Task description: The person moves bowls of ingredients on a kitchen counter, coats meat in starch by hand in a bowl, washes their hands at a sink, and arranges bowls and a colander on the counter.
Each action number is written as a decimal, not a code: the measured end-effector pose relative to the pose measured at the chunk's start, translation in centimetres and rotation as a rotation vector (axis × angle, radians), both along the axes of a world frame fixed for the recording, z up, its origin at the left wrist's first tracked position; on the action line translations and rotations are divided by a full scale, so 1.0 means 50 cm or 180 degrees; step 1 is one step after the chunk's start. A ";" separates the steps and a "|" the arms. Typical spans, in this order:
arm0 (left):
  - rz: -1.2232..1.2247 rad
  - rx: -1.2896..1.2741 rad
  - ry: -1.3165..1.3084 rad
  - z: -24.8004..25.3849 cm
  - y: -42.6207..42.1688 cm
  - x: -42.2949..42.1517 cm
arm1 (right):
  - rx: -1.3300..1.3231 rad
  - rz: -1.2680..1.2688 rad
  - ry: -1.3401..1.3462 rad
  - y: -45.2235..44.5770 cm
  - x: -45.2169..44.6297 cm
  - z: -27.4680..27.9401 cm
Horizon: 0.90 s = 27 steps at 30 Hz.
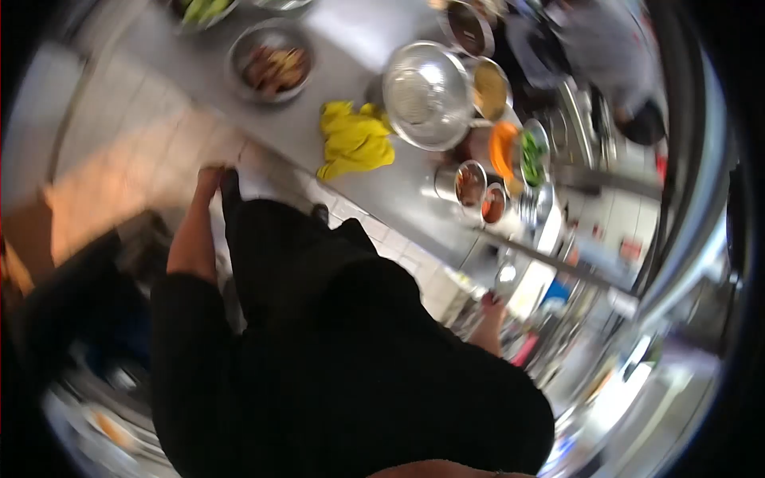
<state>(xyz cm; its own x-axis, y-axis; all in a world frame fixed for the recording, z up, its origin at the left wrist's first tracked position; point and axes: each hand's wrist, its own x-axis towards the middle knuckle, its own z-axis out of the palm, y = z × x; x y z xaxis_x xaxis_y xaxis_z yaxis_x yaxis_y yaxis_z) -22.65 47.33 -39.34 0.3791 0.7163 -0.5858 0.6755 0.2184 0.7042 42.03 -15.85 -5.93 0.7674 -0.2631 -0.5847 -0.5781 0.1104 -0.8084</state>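
My left hand (211, 174) is at the upper left beside the counter, its fingers closed on the edge of the black apron (263, 231), which is pulled out towards it. To the right, my right hand (492, 302) is closed at the counter's far end. It appears to grip a shiny metal utensil with a rounded end (506, 275); blur hides its exact kind. On the counter (279, 139) between the hands lies a crumpled yellow cloth (356, 142). Next to it stands a large metal bowl (428, 95).
A metal bowl with brown pieces of food (275, 68) stands near the counter's edge. Small metal containers (470, 183), an orange container (503, 147) and a bowl of green vegetables (532, 155) line the right side. Another person (606, 48) is across the counter.
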 end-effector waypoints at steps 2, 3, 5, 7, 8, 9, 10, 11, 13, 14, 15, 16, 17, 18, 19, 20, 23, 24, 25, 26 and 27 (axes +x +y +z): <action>-0.1796 0.1438 0.1527 -0.021 -0.059 0.095 | -0.0214 0.0324 0.0795 -0.075 0.130 0.000; -0.1694 0.2480 0.1205 -0.071 -0.104 0.120 | -0.0326 0.0323 0.0675 -0.042 0.148 0.030; -0.0026 -0.0018 -0.0211 -0.013 -0.177 0.238 | -0.0159 0.0624 0.0975 -0.027 0.199 0.079; 0.1140 -0.1453 -0.0503 0.013 -0.225 0.355 | -0.0447 0.0801 0.0978 -0.006 0.225 0.122; 0.0778 -0.0710 -0.1080 0.007 -0.264 0.381 | -0.0576 0.0835 0.0975 0.003 0.236 0.142; 0.0875 -0.0601 -0.1113 -0.048 -0.290 0.435 | -0.0656 0.0853 0.0988 0.016 0.244 0.150; 0.0957 -0.0473 -0.1144 -0.102 -0.305 0.490 | -0.0711 0.0843 0.0996 0.026 0.248 0.150; 0.0595 0.1148 -0.0758 -0.118 -0.307 0.521 | -0.0756 0.0849 0.1010 0.038 0.252 0.155; 0.0486 0.1985 -0.0643 -0.122 -0.309 0.584 | -0.0853 0.0844 0.1029 0.052 0.256 0.160; 0.0776 0.1235 -0.1010 -0.097 -0.296 0.603 | -0.0894 0.0836 0.1045 0.057 0.254 0.158; 0.1030 0.0461 -0.1384 -0.076 -0.297 0.627 | -0.0954 0.0824 0.1038 0.060 0.248 0.164; 0.1479 0.0462 -0.1408 -0.053 -0.315 0.655 | -0.0978 0.0817 0.1031 0.064 0.241 0.161; 0.1919 0.0531 -0.1407 -0.017 -0.322 0.673 | -0.0993 0.0814 0.1030 0.067 0.235 0.157; 0.2350 0.0605 -0.1404 -0.012 -0.323 0.696 | -0.1001 0.0798 0.1037 0.065 0.226 0.155; 0.2467 0.0856 -0.1568 -0.032 -0.320 0.723 | -0.0996 0.0787 0.1031 0.066 0.217 0.150; 0.2328 0.0715 -0.1394 -0.041 -0.317 0.737 | -0.0988 0.0791 0.1029 0.066 0.210 0.143; 0.1891 0.1010 -0.1015 0.002 -0.312 0.708 | -0.1206 0.1037 0.1146 0.034 0.243 0.143; 0.1831 0.1117 -0.0980 0.000 -0.300 0.711 | -0.1333 0.1177 0.1224 0.017 0.264 0.147; 0.1805 0.1155 -0.0986 0.002 -0.294 0.715 | -0.1429 0.1288 0.1293 -0.009 0.278 0.156; 0.1792 0.1170 -0.0996 -0.002 -0.284 0.717 | -0.1490 0.1390 0.1353 -0.036 0.280 0.147; 0.1768 0.1175 -0.1008 -0.004 -0.273 0.716 | -0.1826 0.1622 0.1179 -0.041 0.250 0.144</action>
